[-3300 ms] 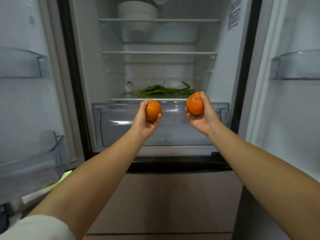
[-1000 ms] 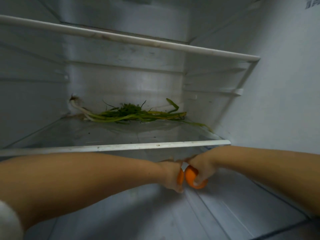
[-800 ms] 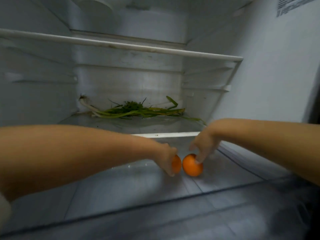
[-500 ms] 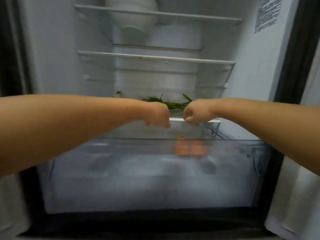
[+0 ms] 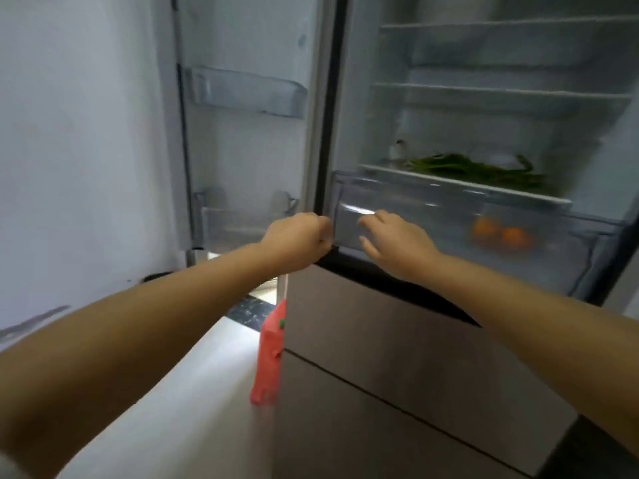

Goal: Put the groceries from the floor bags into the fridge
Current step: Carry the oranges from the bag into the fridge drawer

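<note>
Clear plastic drawer holds round oranges.

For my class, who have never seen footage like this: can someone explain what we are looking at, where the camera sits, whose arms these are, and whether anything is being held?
There is no machine here. A person wears one wide-angle camera on the head, looking forward and down, so the two bare arms are the wearer's own. The left hand is a loose fist holding nothing, just left of the clear drawer at the bottom of the open fridge. The right hand reaches to that drawer's front with relaxed fingers, also holding nothing. Inside the drawer lie two oranges, side by side. On the shelf above lie green vegetables. A red carton stands on the floor beside the fridge.
</note>
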`<state>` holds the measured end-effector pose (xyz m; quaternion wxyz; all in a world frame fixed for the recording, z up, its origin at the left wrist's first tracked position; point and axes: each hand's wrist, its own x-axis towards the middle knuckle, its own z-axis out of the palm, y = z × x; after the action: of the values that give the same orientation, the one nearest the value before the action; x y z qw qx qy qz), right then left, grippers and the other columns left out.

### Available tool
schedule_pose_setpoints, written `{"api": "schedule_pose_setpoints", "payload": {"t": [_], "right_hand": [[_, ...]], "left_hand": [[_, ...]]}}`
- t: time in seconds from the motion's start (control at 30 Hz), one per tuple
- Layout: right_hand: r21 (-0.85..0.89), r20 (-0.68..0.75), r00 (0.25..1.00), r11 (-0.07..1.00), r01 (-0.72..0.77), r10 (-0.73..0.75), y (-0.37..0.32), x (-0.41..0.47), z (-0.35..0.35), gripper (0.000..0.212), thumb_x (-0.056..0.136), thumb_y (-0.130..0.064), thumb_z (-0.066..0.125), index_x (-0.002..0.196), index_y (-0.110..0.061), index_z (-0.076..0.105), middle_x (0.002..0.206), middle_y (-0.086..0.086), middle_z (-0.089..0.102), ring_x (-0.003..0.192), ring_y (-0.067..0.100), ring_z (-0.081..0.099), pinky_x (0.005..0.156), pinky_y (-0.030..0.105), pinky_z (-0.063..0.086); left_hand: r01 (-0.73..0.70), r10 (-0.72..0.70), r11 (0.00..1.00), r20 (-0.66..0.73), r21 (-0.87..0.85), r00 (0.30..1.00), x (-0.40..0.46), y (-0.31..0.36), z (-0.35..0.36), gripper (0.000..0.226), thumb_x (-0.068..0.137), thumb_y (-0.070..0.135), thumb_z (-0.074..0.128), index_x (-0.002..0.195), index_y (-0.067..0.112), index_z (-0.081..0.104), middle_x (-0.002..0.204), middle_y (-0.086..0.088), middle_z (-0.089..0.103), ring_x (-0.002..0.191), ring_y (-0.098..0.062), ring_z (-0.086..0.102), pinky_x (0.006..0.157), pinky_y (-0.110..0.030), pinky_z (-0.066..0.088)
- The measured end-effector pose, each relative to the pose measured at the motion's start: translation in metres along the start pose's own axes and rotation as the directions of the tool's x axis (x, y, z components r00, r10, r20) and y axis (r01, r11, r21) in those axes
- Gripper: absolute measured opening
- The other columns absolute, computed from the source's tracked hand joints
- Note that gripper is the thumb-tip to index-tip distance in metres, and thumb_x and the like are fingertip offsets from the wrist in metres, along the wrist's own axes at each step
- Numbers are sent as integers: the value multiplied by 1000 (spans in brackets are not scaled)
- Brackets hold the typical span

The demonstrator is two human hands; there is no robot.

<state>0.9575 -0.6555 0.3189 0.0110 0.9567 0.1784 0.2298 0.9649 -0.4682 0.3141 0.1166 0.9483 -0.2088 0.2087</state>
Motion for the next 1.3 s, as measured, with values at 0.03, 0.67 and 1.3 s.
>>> {"api": "schedule_pose_setpoints", "payload": {"t": [0.03,0.67,1.3], "right_hand": [[18,4,999,999,43,-43,-26,-5,9,37,98,-33,42,130,-15,47,128,8,50,117,29,50,87,44,47],[544,103,674,609,577,-731,-728,-120,112,40,99,-33,37,135,-17,44,134,5,50,114,23,55,93,36,44],[552,295,272,396,734,-916,-1165,-51,202,40,100,-31,36,137,-16,41,136,7,46,119,27,51,96,38,42]], "left_hand": [[24,-24,1000,14,-3,1000,-27,-17,-1,27,91,33,47,109,19,61,110,-7,64,102,-32,60,79,-37,49],[874,-890,455,73,170,449,-686,-346,-154,25,94,32,45,108,17,59,107,-2,64,93,-19,60,74,-30,46],[998,-993,-38,108,45,-43,-949,-637,-219,18,93,26,47,100,15,59,103,-8,64,91,-23,59,72,-31,42]]}}
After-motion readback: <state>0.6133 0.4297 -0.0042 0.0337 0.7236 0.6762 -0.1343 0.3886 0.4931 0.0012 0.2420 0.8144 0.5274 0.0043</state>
